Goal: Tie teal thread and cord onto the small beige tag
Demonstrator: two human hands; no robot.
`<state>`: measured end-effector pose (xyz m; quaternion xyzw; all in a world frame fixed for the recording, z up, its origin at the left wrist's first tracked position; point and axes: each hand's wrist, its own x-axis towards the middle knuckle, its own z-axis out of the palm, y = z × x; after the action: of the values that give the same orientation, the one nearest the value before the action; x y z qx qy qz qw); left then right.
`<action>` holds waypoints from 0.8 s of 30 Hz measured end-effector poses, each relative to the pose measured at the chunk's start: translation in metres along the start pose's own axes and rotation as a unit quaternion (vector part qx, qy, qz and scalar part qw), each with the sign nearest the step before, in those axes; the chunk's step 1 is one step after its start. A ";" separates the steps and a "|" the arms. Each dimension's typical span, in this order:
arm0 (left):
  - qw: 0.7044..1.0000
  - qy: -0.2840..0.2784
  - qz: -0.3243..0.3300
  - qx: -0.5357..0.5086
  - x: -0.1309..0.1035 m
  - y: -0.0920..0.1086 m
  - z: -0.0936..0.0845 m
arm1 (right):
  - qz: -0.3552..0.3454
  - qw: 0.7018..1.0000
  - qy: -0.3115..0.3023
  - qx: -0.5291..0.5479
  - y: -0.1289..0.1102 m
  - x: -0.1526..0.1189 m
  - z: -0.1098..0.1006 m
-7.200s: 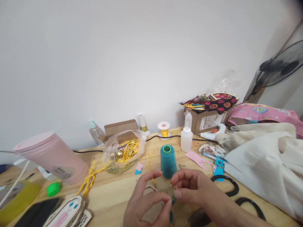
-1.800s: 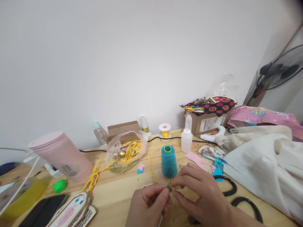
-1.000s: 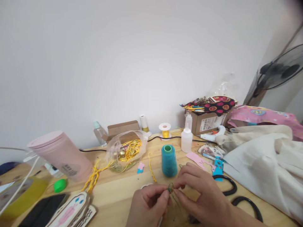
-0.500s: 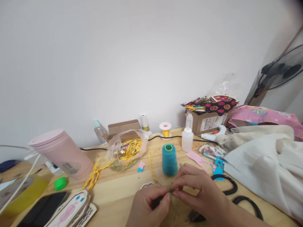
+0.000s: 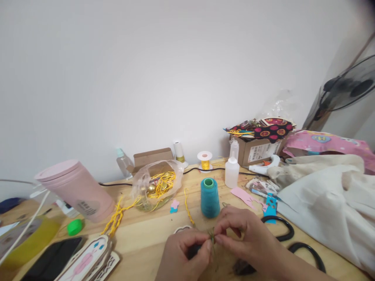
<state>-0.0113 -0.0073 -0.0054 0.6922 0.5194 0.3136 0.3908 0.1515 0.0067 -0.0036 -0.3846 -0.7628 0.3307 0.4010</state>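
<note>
Both hands meet low in the middle of the view, fingertips pinched together. My left hand (image 5: 187, 253) grips a thin olive-green cord (image 5: 212, 234) between thumb and forefinger. My right hand (image 5: 244, 234) pinches the same cord just to the right, and loose ends hang below. Just behind the fingers stands a cone of teal thread (image 5: 209, 199). A yellow braided cord (image 5: 188, 207) runs toward a pale wooden piece (image 5: 182, 228), mostly hidden by my left hand. Black-handled scissors (image 5: 307, 249) lie partly beneath my right hand and forearm.
A clear bag of yellow cords and gold bells (image 5: 158, 187), a white squeeze bottle (image 5: 232, 173) and a spool of yellow cord (image 5: 205, 160) stand behind. At left are a pink tumbler (image 5: 79, 191), phone (image 5: 54, 257) and wooden tags (image 5: 84, 263). White cloth (image 5: 325, 199) covers the right.
My right fingers have shifted slightly at the cord, and its small loops and ends now stand differently between the fingertips. My left hand stays almost still.
</note>
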 end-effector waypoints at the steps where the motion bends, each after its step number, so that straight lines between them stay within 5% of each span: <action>1: 1.000 0.003 -0.011 -0.012 0.000 -0.001 0.000 | 0.017 1.000 0.000 0.002 -0.001 0.000 0.000; 4: 0.999 0.020 -0.029 -0.024 -0.001 -0.001 0.000 | 0.038 0.999 0.015 -0.019 -0.005 -0.003 -0.001; 10: 0.998 0.039 -0.005 0.040 -0.003 0.002 -0.002 | -0.031 0.994 0.024 -0.098 -0.003 -0.006 0.004; 24: 0.997 0.073 0.016 0.018 -0.003 -0.001 0.004 | -0.052 0.995 -0.025 -0.079 0.000 -0.004 0.002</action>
<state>-0.0088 -0.0112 -0.0082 0.6825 0.5409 0.3607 0.3341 0.1510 0.0032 -0.0062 -0.3663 -0.8153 0.2576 0.3671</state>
